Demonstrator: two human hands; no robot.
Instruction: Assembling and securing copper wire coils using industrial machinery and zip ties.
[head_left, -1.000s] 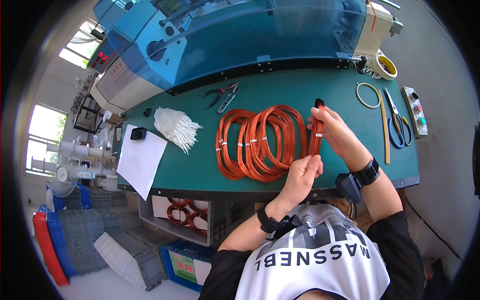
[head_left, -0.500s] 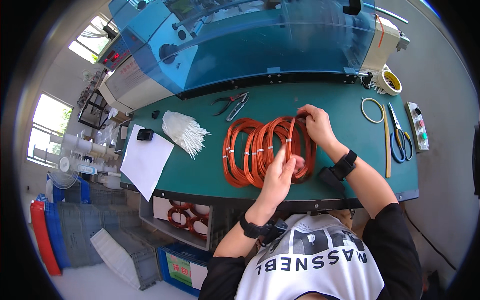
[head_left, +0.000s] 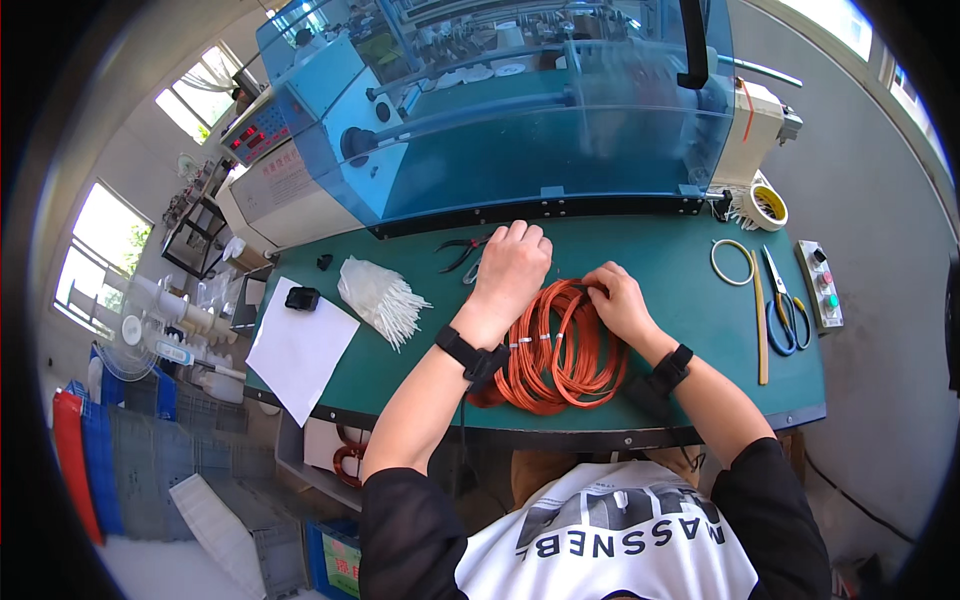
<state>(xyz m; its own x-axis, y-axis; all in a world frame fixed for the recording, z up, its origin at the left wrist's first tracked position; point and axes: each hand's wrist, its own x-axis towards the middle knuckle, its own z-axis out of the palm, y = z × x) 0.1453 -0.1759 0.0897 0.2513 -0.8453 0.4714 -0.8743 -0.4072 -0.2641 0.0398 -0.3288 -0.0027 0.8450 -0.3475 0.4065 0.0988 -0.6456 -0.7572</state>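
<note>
A row of copper-coloured wire coils (head_left: pixel 570 365), bound in places with white ties, leans together on the green bench near its front edge. At the coils' upper right edge, my right hand (head_left: pixel 620 303) pinches the wire between thumb and fingers. My left hand (head_left: pixel 512 265) is beyond the coils' upper left side, back upward, fingers curled; whatever lies under them is hidden. It partly covers a silver cutter (head_left: pixel 472 272), and pliers with dark red handles (head_left: pixel 458 253) lie just left of it. Both wrists wear black straps with small devices.
White ties (head_left: pixel 385 300) in a bag and white paper (head_left: pixel 300 345) bearing a black block (head_left: pixel 301 298) lie left. Scissors (head_left: pixel 782 300), a yellowish strip (head_left: pixel 762 320), a ring (head_left: pixel 733 262) and a button box (head_left: pixel 820 285) are right. A blue-covered machine (head_left: pixel 520 150) stands behind.
My left hand has left the coils' near side and moved up and left toward the cutter. The coils sit closer together, and my right hand stays at their upper edge. The view has shifted.
</note>
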